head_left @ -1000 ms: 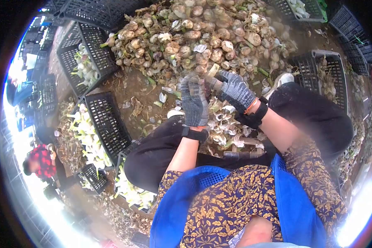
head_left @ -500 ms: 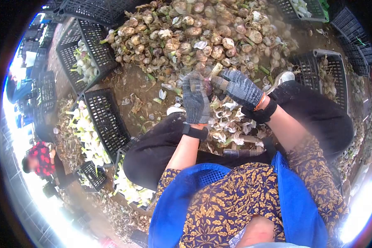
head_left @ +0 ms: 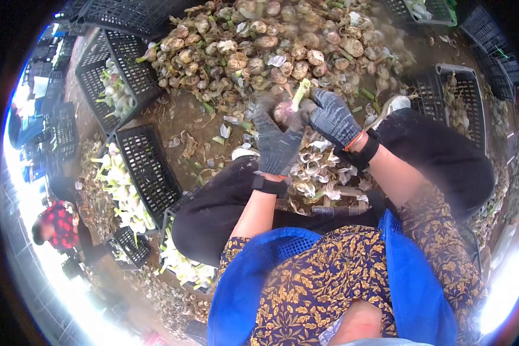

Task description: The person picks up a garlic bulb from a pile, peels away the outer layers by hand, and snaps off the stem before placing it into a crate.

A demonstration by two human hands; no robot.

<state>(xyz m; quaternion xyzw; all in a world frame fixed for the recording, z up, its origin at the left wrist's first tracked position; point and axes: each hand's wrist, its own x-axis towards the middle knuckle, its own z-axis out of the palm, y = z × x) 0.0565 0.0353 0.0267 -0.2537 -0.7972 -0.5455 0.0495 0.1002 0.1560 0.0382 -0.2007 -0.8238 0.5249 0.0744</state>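
In a grey knitted glove, my left hand (head_left: 279,144) is wrapped round a purplish garlic bulb (head_left: 283,113), whose pale cut stem (head_left: 300,94) points up and away. My right hand (head_left: 334,118), gloved the same way, is close beside the stem with its fingers drawn together. Whatever those fingertips pinch, if anything, is hidden. Just beyond both hands rises a large heap of unpeeled garlic (head_left: 259,52). Loose peeled skins (head_left: 320,173) lie on the ground between my legs.
Black crates of cleaned garlic stand at left, one upper (head_left: 135,63) and one nearer (head_left: 150,173). Another crate (head_left: 481,109) with dry stalks is at right. My bent knees flank the work area. A person in a red checked top (head_left: 57,225) sits far left.
My left hand has turned and opened round the bulb, so more of the bulb and its stem shows. My right hand has shifted slightly right, off the bulb's side.
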